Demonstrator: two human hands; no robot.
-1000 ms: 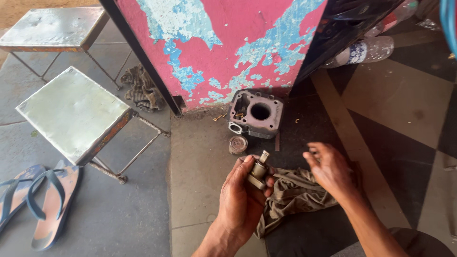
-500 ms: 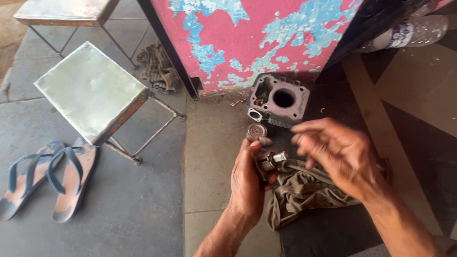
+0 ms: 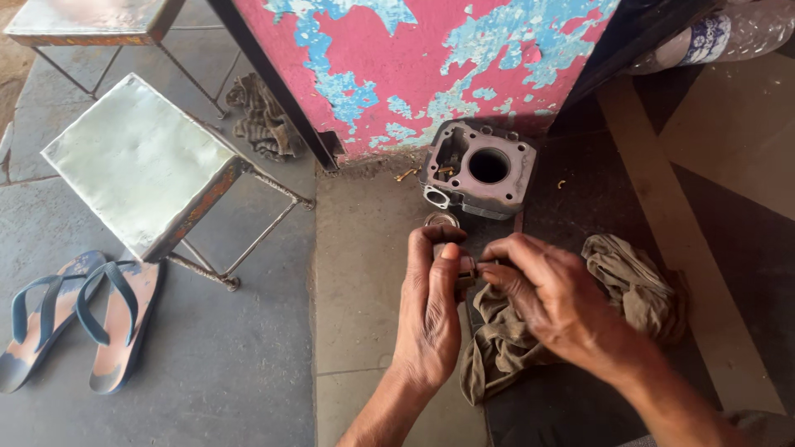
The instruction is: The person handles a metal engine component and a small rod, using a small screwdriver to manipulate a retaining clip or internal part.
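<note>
My left hand (image 3: 431, 310) is closed round a small metal part (image 3: 465, 273), mostly hidden by the fingers. My right hand (image 3: 555, 302) meets it from the right, its fingertips pinching the same part. Both hands hover over a dirty brown rag (image 3: 638, 281) on the floor. Just beyond them lies a small round metal piece (image 3: 440, 220), and behind that a grey engine cylinder block (image 3: 480, 170) with a round bore, resting against a pink and blue peeling wall (image 3: 431, 66).
A metal stool (image 3: 141, 161) stands at the left, a second one (image 3: 83, 21) behind it. A pair of blue-strapped sandals (image 3: 74, 319) lies at lower left. Another rag (image 3: 261, 116) sits by the wall; a plastic bottle (image 3: 729, 33) lies at top right.
My right hand has come in from the right and closed its fingertips on the part in my left hand. The view has shifted slightly closer.
</note>
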